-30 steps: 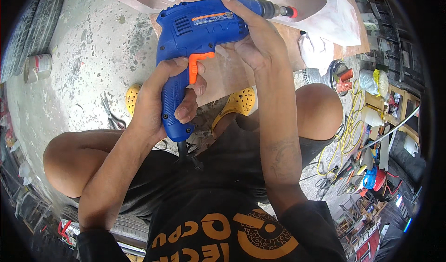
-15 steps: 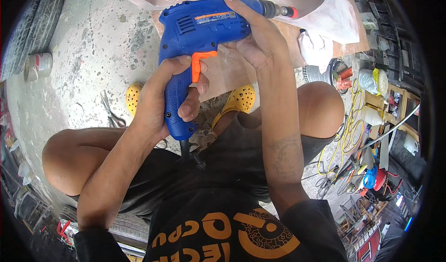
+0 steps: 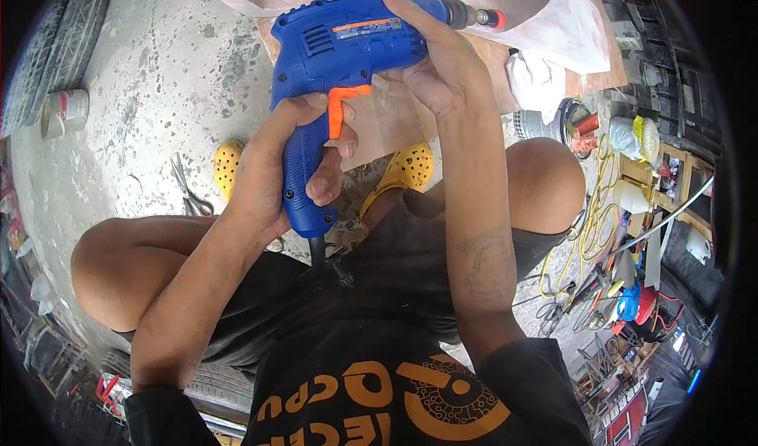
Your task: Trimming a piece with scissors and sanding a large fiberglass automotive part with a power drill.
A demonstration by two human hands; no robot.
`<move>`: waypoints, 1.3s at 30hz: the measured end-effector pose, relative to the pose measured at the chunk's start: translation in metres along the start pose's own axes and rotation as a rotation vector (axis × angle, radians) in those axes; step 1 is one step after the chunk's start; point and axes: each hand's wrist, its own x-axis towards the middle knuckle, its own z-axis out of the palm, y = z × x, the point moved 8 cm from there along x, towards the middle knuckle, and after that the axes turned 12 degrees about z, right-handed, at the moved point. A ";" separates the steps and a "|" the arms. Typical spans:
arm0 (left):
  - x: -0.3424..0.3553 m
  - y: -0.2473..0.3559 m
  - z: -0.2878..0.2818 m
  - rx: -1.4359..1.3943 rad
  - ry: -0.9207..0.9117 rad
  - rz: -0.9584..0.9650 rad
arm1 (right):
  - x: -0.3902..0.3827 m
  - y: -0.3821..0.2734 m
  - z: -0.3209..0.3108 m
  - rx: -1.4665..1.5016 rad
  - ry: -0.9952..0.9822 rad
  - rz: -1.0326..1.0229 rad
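Observation:
A blue corded drill with an orange trigger lies sideways across my two hands, its chuck and red-tipped fitting pointing right. My left hand is wrapped round the handle, fingertips showing beside the trigger. My right hand grips the front of the housing, thumb over the upper side. The black cord runs down from the handle toward my lap, with a chuck key on it. Behind the drill is a pale, dusty, shaped panel on a brown board.
Tyres, a paint can and scissors are on the floor to the left. My yellow clogs sit beyond my crossed legs. A white cloth, coiled yellow cable and cluttered tools lie to the right.
My hands and the drill have shifted slightly to the right since one second ago. The grip looks the same.

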 end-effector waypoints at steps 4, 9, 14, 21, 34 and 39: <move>0.003 0.000 0.000 -0.008 -0.049 -0.023 | 0.003 -0.003 -0.002 0.005 -0.001 -0.002; -0.001 0.000 0.000 -0.034 -0.091 -0.051 | 0.000 0.001 -0.002 -0.004 -0.008 0.002; -0.002 0.000 -0.001 0.003 -0.071 -0.047 | -0.004 -0.002 0.000 -0.037 -0.006 -0.012; 0.001 -0.002 0.003 -0.030 -0.092 -0.043 | -0.001 -0.003 -0.002 -0.004 -0.001 -0.007; -0.002 -0.003 0.004 -0.038 -0.093 -0.046 | 0.000 -0.002 -0.004 0.012 0.000 0.002; -0.003 -0.003 0.005 -0.038 -0.104 -0.053 | -0.003 -0.003 -0.004 -0.014 0.010 -0.019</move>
